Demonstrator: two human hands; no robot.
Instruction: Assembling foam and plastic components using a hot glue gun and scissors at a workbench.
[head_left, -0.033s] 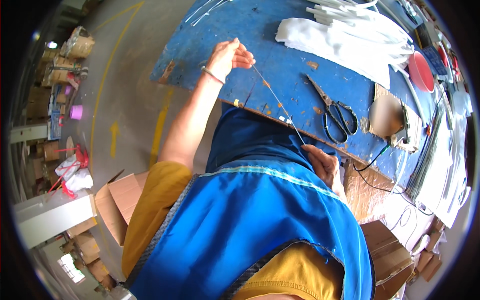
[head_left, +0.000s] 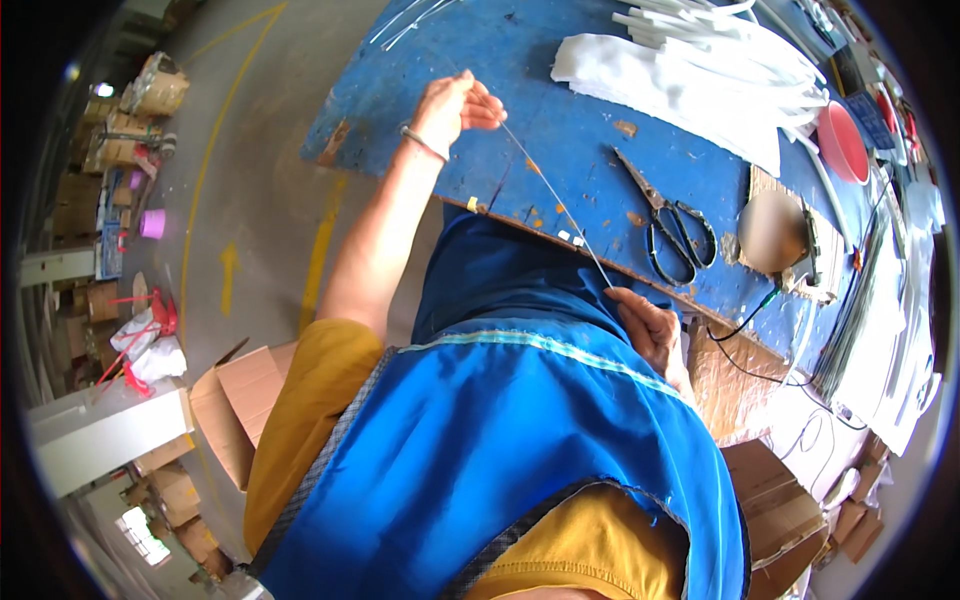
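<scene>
- Your left hand (head_left: 455, 108) and right hand (head_left: 645, 325) pinch a thin wire (head_left: 555, 195) taut between them.
- The wire crosses a worn blue table (head_left: 560, 130); scissors (head_left: 670, 225) lie nearby.
- Beyond the table edge lies grey concrete floor (head_left: 260, 150).

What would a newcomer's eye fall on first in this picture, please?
Probably the thin wire stretched taut between the left hand, raised over the blue table, and the right hand at the table's near edge. Next come the black scissors lying right of the wire, and the heap of white strips at the far side.
</scene>
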